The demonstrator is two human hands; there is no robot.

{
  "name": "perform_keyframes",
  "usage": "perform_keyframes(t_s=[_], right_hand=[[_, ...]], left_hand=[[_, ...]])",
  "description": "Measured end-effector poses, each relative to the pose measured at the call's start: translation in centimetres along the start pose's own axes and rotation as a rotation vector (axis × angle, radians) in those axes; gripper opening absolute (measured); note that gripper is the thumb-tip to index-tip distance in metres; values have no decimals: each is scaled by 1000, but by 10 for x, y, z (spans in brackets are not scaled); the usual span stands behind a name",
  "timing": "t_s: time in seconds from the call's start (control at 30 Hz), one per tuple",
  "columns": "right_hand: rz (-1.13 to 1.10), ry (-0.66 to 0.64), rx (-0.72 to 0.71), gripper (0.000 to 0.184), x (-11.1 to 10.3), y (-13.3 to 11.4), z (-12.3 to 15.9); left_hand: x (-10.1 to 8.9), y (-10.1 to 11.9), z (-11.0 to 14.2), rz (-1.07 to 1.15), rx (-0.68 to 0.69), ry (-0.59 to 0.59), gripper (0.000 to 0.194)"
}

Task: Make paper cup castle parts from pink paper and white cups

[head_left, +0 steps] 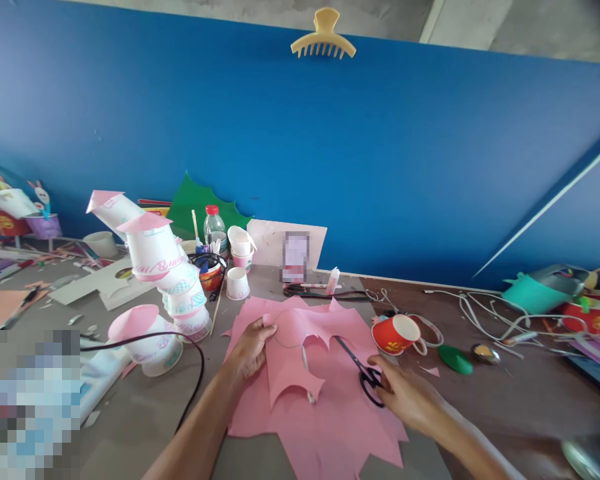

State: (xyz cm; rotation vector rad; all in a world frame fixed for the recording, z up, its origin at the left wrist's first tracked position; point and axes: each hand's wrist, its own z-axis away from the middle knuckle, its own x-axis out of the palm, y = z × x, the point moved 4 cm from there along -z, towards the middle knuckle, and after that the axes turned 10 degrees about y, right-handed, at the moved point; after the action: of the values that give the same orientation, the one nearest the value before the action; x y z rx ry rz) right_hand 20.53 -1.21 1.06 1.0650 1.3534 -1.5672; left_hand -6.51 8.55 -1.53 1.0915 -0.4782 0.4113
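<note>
My left hand point(254, 345) pinches the left edge of a cut piece of pink paper point(293, 373), thumb on top. A pencilled circle shows on that piece, and curved notches are cut into its right side. Beneath it lies a larger pink sheet point(330, 430) with jagged edges. My right hand point(397, 387) has its fingers closed at the handles of black scissors point(363, 372). The blades point up and left over the pink paper, and I cannot tell whether they touch it. A small whitish object point(310, 397) shows by the cut edge.
Decorated paper cups point(155, 250) are stacked at left, with a black cable point(200, 373) nearby. A red paper cup point(395, 335) lies tipped beside my right hand. Behind stand a bottle point(215, 230) and a glue bottle point(333, 281). White cables point(480, 310) tangle at right. A blue partition point(380, 147) closes the back.
</note>
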Motion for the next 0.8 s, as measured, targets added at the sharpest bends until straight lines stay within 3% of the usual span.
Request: perform_keyframes(t_s=[0.1,0.2,0.3,0.4,0.5,0.8], right_hand=[[-486,-157,133,35,0,18,13],[-1111,-315,342,49,0,25,31],[-1441,-427,426,50,0,15,44],[-1503,-502,368,46,1,-6,46],[-1451,-488,278,46,4,-23,38],[-1392,-546,89,53,11,-51,34]], left_hand=[[-1,0,-1,-6,-1,22,22],[-1,-1,0,-24,-16,27,22],[1,0,1,-37,-12,19,25],[2,2,2,-62,15,18,28],[3,3,2,-66,26,18,28],[10,3,7,21,6,25,19]])
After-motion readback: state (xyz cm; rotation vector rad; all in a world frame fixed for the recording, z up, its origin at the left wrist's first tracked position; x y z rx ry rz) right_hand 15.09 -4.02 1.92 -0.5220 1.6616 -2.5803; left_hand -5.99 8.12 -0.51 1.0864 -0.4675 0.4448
